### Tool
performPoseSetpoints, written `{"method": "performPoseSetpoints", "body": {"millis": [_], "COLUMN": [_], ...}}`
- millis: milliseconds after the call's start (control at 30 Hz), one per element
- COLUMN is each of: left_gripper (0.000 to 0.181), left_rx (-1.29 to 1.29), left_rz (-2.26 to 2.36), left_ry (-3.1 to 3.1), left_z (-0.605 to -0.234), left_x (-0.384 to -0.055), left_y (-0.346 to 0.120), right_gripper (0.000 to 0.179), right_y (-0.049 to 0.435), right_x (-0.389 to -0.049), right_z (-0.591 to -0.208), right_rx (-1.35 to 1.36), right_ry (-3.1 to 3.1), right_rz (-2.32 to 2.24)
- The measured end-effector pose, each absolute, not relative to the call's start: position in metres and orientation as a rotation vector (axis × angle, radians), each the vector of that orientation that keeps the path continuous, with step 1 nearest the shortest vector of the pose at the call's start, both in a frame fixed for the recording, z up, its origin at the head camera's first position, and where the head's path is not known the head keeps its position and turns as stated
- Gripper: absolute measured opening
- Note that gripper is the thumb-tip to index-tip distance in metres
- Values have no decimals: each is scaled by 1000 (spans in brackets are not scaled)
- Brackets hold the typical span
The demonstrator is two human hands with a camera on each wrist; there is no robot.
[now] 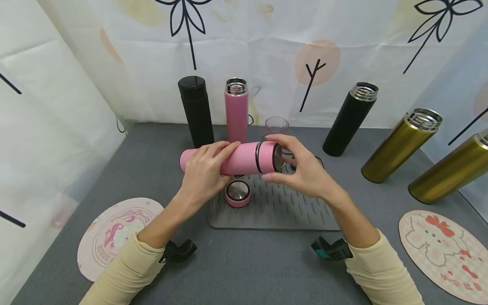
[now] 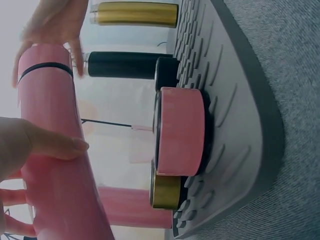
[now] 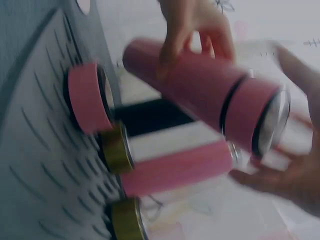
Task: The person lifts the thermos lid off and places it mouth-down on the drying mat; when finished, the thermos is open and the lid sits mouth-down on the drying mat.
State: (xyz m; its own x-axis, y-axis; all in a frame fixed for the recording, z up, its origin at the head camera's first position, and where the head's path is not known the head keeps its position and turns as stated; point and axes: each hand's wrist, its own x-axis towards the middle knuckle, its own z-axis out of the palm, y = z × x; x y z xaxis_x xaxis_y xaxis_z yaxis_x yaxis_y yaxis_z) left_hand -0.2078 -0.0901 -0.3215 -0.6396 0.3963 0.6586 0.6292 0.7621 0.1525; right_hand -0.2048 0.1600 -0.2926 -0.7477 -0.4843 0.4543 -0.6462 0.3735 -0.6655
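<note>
My left hand (image 1: 206, 169) grips the body of a pink thermos bottle (image 1: 244, 159), which lies nearly level above the table. The bottle's pink lid (image 1: 268, 157) sits on its right end, a dark ring marking the joint. Around that lid my right hand (image 1: 305, 169) has its fingers and thumb spread apart; in the right wrist view a gap shows beside the lid. Whether a fingertip touches it is hard to tell through the blur. Below the bottle, a second pink lid (image 2: 181, 132) rests on a grey ridged mat (image 1: 267, 218).
Behind stand a capped black bottle (image 1: 196, 112) and an uncapped pink one (image 1: 236, 112). To the right are an uncapped black bottle (image 1: 348, 120) and two gold bottles (image 1: 400, 146). Gold lids (image 3: 117, 150) and a black lid (image 2: 166, 73) sit on the mat. Round placemats (image 1: 114, 235) lie at both sides.
</note>
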Motion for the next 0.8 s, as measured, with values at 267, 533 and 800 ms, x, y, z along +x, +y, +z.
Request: {"method": "performPoseSetpoints", "body": {"millis": [267, 533, 800], "left_gripper": [69, 72, 73], "left_rx": [-779, -773, -795], "left_rz": [-447, -462, -510], "left_ry": [-2293, -2346, -2370], "left_z": [-325, -322, -320], "left_x": [-208, -207, -207], "left_y": [-87, -89, -91], "right_gripper": [52, 60, 63], "right_y": [152, 162, 168], "right_x": [-201, -202, -203], "right_z": [-289, -286, -285], "right_rx": [408, 701, 1007], "right_ry": [-2615, -2591, -2477], "right_rz": [1954, 1681, 1568]}}
